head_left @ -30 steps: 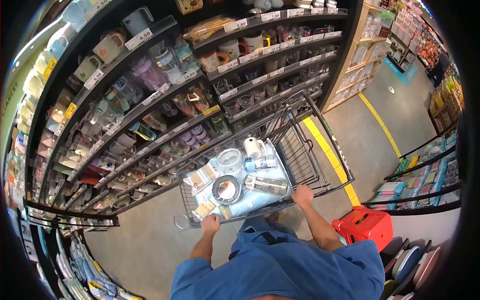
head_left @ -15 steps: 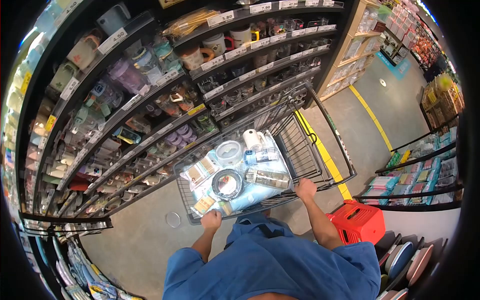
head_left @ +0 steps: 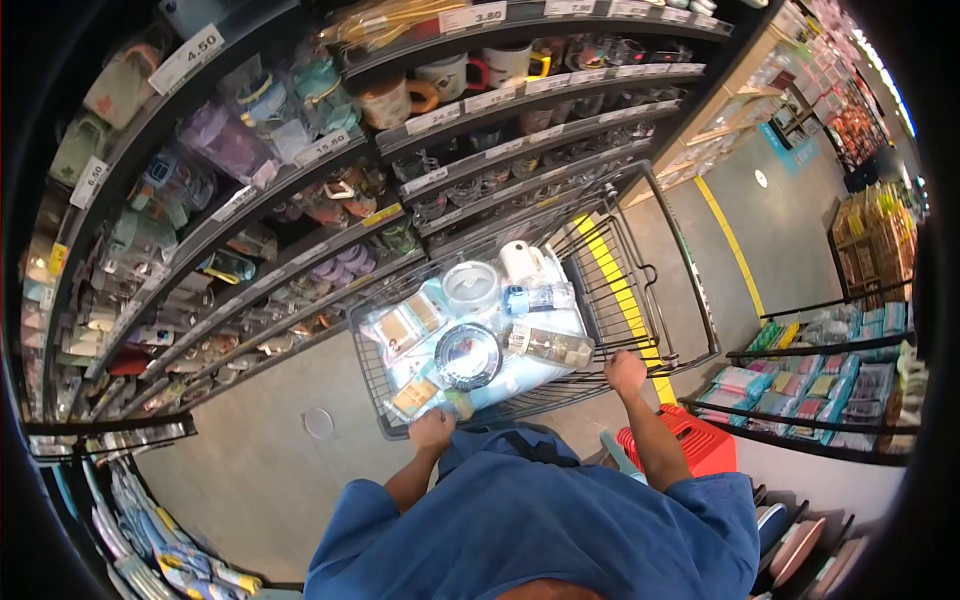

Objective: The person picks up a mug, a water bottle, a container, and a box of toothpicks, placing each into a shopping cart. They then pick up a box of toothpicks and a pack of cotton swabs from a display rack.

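A wire shopping cart (head_left: 555, 398) stands side-on in front of me. My left hand (head_left: 432, 430) is closed around its near rim at the left corner. My right hand (head_left: 627, 372) grips the same side farther right. Inside the cart lie a round black-rimmed item (head_left: 468, 356), a round clear-lidded container (head_left: 471, 287), a white mug (head_left: 522, 262) on its side, a blue-labelled clear bottle or pack (head_left: 538, 298) and a see-through packet with brownish contents (head_left: 550, 344). Brown-and-white packages (head_left: 408, 322) rest at the left, over pale blue wrapping.
Shelves with mugs (head_left: 395, 100), bottles and price tags (head_left: 187, 58) rise close behind the cart. A red plastic basket (head_left: 700, 440) is near my right elbow. Racks of packaged goods (head_left: 800, 385) stand at the right. Yellow lines (head_left: 730, 240) cross the grey floor (head_left: 260, 440).
The view has shifted and the shelves look nearer. The floor disc and red basket now sit farther left in view. Both hands have kept hold of the cart.
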`<state>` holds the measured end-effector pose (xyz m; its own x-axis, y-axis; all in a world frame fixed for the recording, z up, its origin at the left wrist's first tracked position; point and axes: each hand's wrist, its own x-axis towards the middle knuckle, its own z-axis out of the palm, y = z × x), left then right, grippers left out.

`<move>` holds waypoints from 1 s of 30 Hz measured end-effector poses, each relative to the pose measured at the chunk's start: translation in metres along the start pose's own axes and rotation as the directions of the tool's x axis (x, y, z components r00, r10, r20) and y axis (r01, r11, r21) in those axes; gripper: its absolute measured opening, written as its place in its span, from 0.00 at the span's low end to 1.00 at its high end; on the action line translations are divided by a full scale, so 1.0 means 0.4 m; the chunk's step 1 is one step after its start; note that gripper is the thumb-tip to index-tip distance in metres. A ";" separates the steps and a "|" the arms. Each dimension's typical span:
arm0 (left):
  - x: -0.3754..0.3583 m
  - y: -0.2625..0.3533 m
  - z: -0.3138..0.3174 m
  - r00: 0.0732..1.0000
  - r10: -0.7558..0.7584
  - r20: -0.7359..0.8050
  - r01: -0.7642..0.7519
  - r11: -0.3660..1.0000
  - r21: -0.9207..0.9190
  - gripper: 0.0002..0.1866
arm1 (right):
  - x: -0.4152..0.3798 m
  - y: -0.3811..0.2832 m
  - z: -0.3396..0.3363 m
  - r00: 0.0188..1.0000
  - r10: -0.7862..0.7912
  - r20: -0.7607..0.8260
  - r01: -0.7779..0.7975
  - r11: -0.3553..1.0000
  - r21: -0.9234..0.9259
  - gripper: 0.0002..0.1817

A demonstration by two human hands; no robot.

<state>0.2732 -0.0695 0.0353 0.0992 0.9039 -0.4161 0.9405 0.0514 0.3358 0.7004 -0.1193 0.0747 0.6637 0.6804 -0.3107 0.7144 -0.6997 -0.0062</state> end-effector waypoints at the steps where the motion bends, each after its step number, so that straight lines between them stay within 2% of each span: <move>1: 0.005 0.015 -0.004 1.000 0.007 0.004 -0.007 1.000 -0.009 0.17 | 0.011 0.007 0.000 1.000 -0.007 -0.031 0.007 1.000 0.013 0.13; 4: 0.025 0.038 0.017 1.000 -0.026 0.010 0.026 1.000 -0.007 0.18 | 0.051 0.028 0.005 0.996 -0.050 -0.074 0.051 0.999 0.017 0.13; 10: 0.056 0.087 0.016 0.999 -0.021 0.039 0.019 0.999 0.046 0.19 | 0.096 0.037 -0.019 0.997 -0.040 -0.072 0.041 0.999 0.023 0.13; 12: 0.060 0.099 0.023 0.999 -0.021 0.029 0.020 0.998 0.066 0.18 | 0.108 0.036 -0.031 1.000 0.008 0.011 -0.008 1.000 -0.019 0.13; 16: 0.061 0.117 0.031 1.000 -0.013 0.009 0.012 0.998 0.067 0.18 | 0.134 0.044 -0.040 0.997 0.025 0.069 -0.022 0.999 -0.045 0.13; 20: 0.061 0.142 0.032 0.999 -0.002 -0.039 0.003 0.999 0.042 0.19 | 0.147 0.058 -0.052 0.991 -0.017 0.136 0.025 0.998 -0.056 0.14; 25: 0.062 0.161 0.025 0.999 -0.023 -0.023 0.024 0.997 0.076 0.20 | 0.169 0.072 -0.065 0.965 -0.109 0.240 0.124 0.991 -0.047 0.15; 30: 0.067 0.188 0.010 0.998 -0.060 0.002 0.059 0.995 0.080 0.20 | 0.180 0.071 -0.085 0.960 -0.162 0.230 0.176 0.983 -0.044 0.16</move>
<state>0.3479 -0.0430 0.0461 0.0438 0.8982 -0.4374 0.9677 0.0706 0.2420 0.7759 -0.0827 0.0846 0.4705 0.7159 -0.5158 0.8293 -0.5585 -0.0185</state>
